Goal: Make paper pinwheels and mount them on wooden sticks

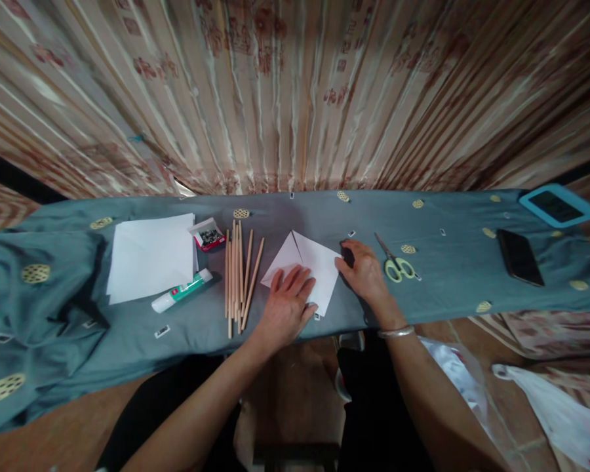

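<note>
A folded white sheet of paper (319,262) lies on the cloth in front of me, turned cornerwise, with two flaps meeting at a seam near its far corner. My left hand (289,305) rests flat on its near left part, fingers spread, pressing on the paper. At the paper's right corner is my right hand (366,272), with the thumb touching the edge and the index finger bent just beyond it. A gap shows between that thumb and finger. Scissors with pale green handles (398,267) lie right of my right hand, and several wooden sticks (236,275) lie left of the paper.
A stack of white paper (150,255), a glue stick (183,290) and a small open box of dark metal bits (209,236) lie to the left. Far right are a black phone (520,257) and a blue-framed tablet (558,204). A curtain (275,98) hangs behind.
</note>
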The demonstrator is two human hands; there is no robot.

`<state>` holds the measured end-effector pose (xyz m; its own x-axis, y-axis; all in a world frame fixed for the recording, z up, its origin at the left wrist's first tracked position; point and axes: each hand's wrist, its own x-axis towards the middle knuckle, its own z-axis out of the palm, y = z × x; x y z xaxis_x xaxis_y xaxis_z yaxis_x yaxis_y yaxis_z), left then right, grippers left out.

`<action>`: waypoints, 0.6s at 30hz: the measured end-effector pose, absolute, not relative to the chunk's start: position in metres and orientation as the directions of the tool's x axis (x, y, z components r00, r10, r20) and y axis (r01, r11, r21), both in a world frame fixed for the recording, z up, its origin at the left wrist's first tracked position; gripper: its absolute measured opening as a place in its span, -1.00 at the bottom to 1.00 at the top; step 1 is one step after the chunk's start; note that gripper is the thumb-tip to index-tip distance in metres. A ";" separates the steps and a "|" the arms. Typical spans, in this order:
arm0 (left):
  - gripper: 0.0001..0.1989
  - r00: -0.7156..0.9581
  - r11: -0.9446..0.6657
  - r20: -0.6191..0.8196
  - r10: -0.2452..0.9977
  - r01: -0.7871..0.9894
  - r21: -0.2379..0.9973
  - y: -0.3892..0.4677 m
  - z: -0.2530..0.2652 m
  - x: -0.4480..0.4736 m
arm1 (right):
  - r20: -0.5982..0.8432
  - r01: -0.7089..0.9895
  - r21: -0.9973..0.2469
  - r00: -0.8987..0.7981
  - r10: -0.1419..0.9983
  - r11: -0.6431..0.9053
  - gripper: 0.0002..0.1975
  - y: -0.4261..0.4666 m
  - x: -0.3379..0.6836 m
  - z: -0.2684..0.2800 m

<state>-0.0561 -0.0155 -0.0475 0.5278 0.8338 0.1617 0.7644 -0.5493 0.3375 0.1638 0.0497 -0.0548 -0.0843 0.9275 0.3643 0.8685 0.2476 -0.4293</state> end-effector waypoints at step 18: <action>-0.46 0.490 -0.496 0.147 0.859 0.727 0.474 -0.024 -0.033 -0.059 | 0.447 0.847 -0.360 -0.210 0.870 0.390 -0.69 0.031 0.127 -0.044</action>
